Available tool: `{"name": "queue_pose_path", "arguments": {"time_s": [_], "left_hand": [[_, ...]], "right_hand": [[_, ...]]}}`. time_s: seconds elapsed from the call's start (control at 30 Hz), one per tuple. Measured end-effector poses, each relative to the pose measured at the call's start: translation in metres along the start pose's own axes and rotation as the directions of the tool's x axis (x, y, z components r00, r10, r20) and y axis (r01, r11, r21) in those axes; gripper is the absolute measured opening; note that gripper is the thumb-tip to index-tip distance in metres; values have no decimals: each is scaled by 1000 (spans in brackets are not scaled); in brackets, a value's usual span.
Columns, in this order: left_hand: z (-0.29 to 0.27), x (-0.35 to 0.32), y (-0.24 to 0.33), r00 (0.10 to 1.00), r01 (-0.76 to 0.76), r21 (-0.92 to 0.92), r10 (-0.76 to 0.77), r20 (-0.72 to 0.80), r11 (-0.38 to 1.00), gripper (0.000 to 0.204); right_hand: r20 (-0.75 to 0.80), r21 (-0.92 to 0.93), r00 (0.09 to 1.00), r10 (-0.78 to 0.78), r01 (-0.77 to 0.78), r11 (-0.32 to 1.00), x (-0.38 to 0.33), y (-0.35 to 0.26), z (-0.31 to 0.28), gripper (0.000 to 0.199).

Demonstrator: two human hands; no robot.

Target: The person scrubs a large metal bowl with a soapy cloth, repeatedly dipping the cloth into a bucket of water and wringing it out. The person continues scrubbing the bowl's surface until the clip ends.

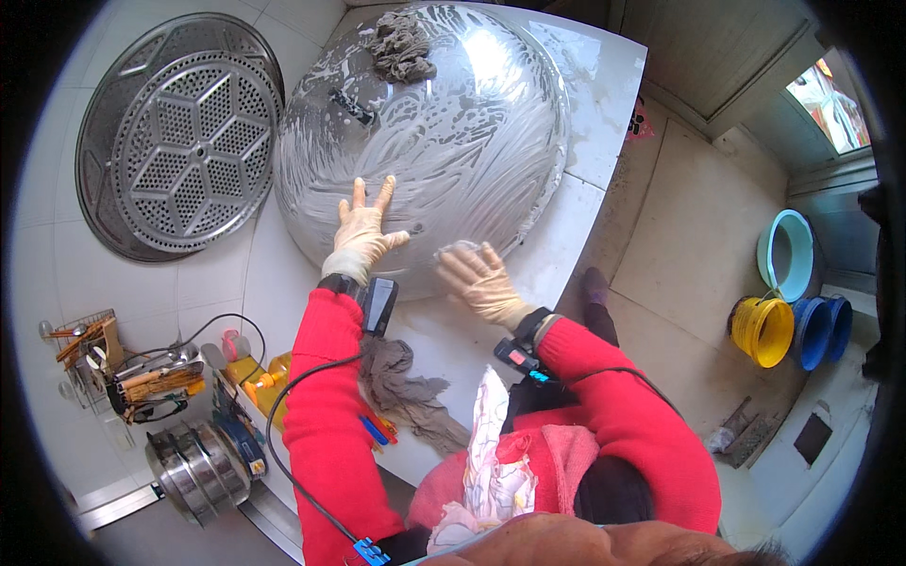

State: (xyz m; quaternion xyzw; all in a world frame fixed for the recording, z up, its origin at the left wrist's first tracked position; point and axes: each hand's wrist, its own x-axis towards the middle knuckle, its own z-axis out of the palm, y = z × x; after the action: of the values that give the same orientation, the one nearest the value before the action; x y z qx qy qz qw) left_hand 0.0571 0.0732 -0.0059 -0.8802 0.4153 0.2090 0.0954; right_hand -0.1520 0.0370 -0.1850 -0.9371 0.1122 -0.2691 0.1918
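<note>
A large domed metal lid (434,160) lies on the white counter, streaked with soap suds, a dark handle (352,107) on its upper left part. My left hand (363,231), in a pale rubber glove, rests on the lid's near side with fingers spread and nothing in them. At the lid's near right edge is my right hand (483,283), gloved too and slightly blurred. Its fingers press over something pale and soapy that I cannot make out. A crumpled grey-brown cloth (401,47) sits on the lid's far side.
Two perforated metal steamer trays (198,151) lean against the tiled wall at left. Another grey cloth (406,387) lies on the counter near me. Stacked steel pots (196,467) and a utensil rack (90,358) stand lower left. Yellow (763,330) and blue buckets (812,332) are on the right-hand floor.
</note>
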Motion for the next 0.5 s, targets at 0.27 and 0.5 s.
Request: {"name": "queue_pose_path", "arguments": {"time_s": [0.27, 0.5], "left_hand": [[4, -1, -4, 1000, -4, 2, 4, 1, 1000, 109], [4, 1, -2, 1000, 3, 28, -3, 5, 1000, 111]], "right_hand": [[-473, 283, 612, 634, -576, 767, 46, 73, -28, 64], [-170, -164, 973, -154, 126, 978, 31, 30, -21, 68]]}}
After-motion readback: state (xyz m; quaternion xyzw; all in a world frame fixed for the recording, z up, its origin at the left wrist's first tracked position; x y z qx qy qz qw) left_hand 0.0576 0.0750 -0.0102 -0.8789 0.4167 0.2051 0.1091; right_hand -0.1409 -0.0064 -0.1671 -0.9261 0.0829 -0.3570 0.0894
